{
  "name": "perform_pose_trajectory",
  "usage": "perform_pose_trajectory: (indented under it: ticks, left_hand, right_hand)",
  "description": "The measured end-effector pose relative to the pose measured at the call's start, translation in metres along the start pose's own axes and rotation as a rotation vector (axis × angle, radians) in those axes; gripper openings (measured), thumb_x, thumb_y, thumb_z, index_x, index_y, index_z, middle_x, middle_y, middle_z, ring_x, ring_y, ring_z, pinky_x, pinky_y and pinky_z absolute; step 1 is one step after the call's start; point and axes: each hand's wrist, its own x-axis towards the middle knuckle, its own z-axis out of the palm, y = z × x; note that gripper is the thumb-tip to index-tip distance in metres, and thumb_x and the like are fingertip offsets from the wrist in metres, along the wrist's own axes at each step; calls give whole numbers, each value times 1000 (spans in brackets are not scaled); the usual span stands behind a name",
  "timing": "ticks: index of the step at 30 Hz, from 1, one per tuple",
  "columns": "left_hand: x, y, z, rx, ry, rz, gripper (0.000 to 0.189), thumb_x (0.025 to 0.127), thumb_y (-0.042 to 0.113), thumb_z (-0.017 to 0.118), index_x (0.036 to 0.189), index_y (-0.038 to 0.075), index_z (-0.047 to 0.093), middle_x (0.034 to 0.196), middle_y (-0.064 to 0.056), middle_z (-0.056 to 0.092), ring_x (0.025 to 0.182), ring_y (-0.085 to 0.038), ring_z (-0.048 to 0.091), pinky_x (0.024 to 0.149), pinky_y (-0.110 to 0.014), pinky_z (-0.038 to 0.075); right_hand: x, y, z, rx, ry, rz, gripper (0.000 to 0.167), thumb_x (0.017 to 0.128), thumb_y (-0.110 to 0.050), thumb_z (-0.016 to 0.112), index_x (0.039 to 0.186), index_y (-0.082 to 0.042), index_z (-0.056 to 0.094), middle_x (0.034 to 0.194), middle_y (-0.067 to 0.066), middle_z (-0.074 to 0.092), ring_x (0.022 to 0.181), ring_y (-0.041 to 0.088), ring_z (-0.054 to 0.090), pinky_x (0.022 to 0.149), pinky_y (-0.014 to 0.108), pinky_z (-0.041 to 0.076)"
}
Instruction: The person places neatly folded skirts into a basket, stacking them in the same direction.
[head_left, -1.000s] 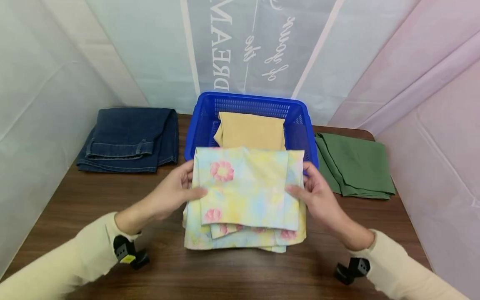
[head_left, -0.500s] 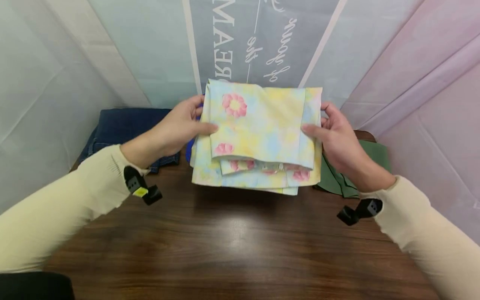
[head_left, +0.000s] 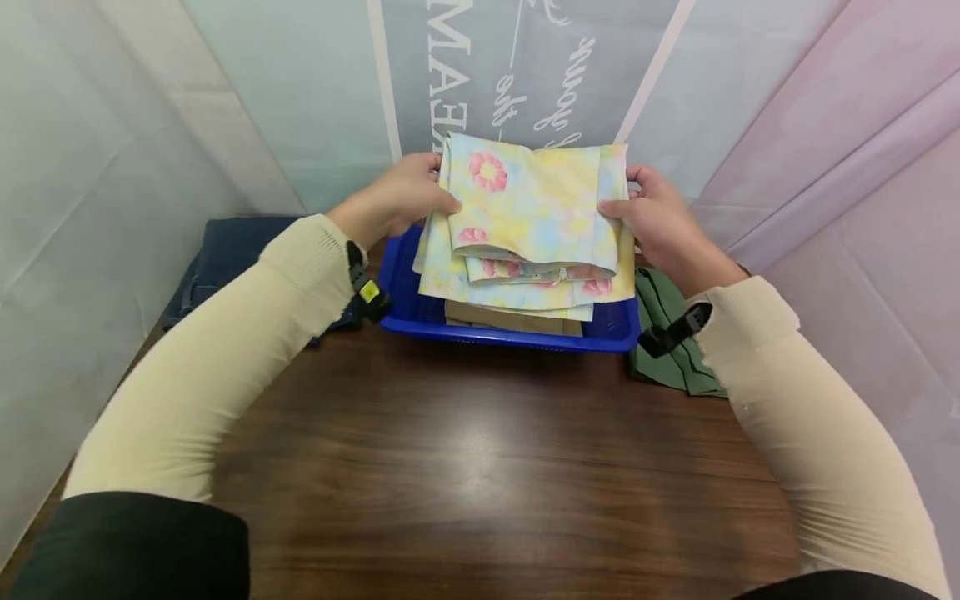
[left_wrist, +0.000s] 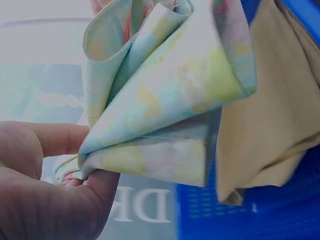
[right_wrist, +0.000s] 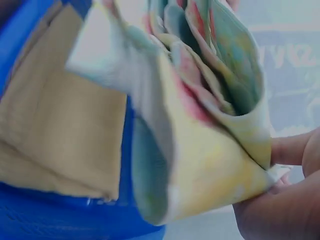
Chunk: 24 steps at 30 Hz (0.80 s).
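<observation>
A folded floral cloth [head_left: 540, 217] in pale yellow, blue and pink hangs over the blue plastic basket [head_left: 510, 337], held up between both hands. At its left edge the left hand [head_left: 408, 190] pinches the layers, thumb on the near face and fingers behind. The right hand [head_left: 656, 212] grips the opposite edge the same way. Both wrist views show the loose folds of the floral cloth [left_wrist: 165, 95] above the basket. Inside the basket lies a folded tan cloth [right_wrist: 65, 110], mostly covered by the floral one in the head view.
Folded blue jeans [head_left: 232, 258] lie left of the basket, partly behind the left sleeve. To the right is a folded green cloth [head_left: 667, 358], partly hidden by the right wrist. The brown wooden table [head_left: 480, 475] stretches in front; a printed curtain [head_left: 330, 108] hangs behind.
Both hands have carried the floral cloth away from the body and up, from the near side of the basket to over it. The grip on its two edges stays the same.
</observation>
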Motion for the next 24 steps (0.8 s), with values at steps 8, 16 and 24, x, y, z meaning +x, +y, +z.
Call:
perform_pose_trajectory:
  ticks: [8,16,24]
  left_hand:
    - [33,-22,7,157,-9,-143,40,100,1,57,139,2,46,114,-14,62,72,-17,60,60,-25,52]
    - [47,-37,27,344,3,-187,39,95,-6,55,134,-7,49,115,-17,59,70,-18,58,57,-26,51]
    - [53,-47,46,687,-21,-168,39,96,2,57,133,-11,55,121,-19,58,75,-19,52,54,-22,47]
  right_hand:
    - [34,29,9,-139,-86,39,45,105,-4,51,147,5,37,118,10,59,87,6,65,72,21,56]
    - [50,47,16,-212,-130,167,50,107,-8,49,151,7,32,132,19,51,107,22,60,99,43,52]
    - [49,55,20,-202,-234,247,59,109,-17,45,157,8,22,164,24,23,150,38,25,121,52,27]
